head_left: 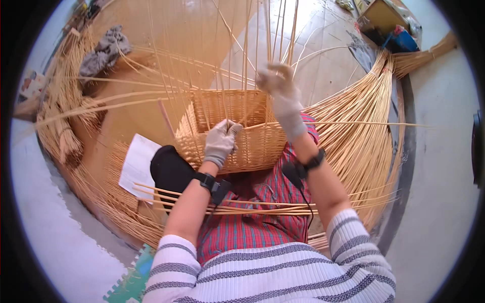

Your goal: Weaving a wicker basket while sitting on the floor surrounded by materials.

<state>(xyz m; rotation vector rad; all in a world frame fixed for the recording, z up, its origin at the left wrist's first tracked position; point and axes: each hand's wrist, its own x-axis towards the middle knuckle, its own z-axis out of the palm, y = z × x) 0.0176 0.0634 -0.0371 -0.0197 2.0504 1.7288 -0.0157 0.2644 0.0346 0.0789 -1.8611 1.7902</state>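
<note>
A partly woven wicker basket (255, 149) stands in front of my lap, tall upright wicker stakes (246, 55) rising from its walls. My left hand (221, 143), in a pale work glove, is closed at the near rim, thumb and fingers pinching a wicker rod there. Above the basket's right side, my gloved right hand (284, 98) is raised beside the upright stakes. Motion blurs its fingers, so whether it grips anything is unclear. A long thin rod (364, 122) runs out to the right from the near rim.
Loose rods (268, 208) lie across my lap over a red plaid cloth (237, 235). A large wicker bundle (353, 126) spreads at the right; more bundles (68, 121) lie at the left. Beside the basket are a black pad (171, 169) and white paper (136, 164). A box (381, 22) stands far right.
</note>
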